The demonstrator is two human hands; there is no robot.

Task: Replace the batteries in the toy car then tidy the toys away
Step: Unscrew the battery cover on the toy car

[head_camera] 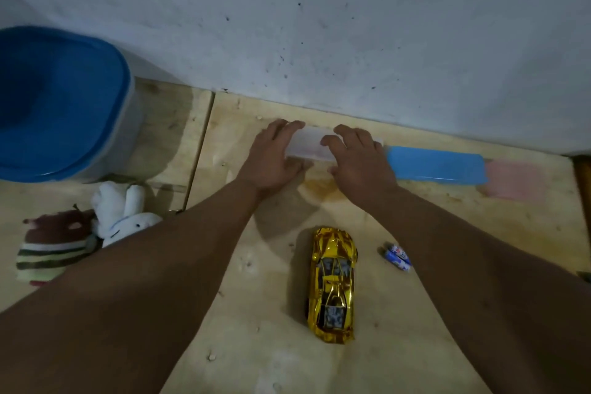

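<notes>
Reaching forward with both arms, I am laying my hands on a pale, whitish box [311, 145] that is lying along the foot of the wall [351, 25]. My left hand [275, 158] is resting on its left end with the fingers fairly straight and spread, the fingertips going over the far edge and the thumb sitting at the near side; my right hand [359, 158] is covering its right end, fingers bent lightly over the top. I cannot tell whether either hand is actually clamping the box or only lying on it. Just beside the right hand, a blue lid [438, 165] is lying flat, and a faint pink piece [511, 181] is showing beyond it, too dim to make out. Nearer to me, between my forearms, the gold toy car [334, 285] is sitting on its wheels on the wooden tabletop [256, 313], well apart from both hands. Two batteries [397, 256] are lying side by side just right of the car, close to my right forearm. Off to the left, a white plush rabbit [123, 213] and a brown plush toy in a striped top [54, 246] are lying together, partly hidden by my left arm. Behind them, a blue-lidded tub [60, 102] is standing by the wall.
</notes>
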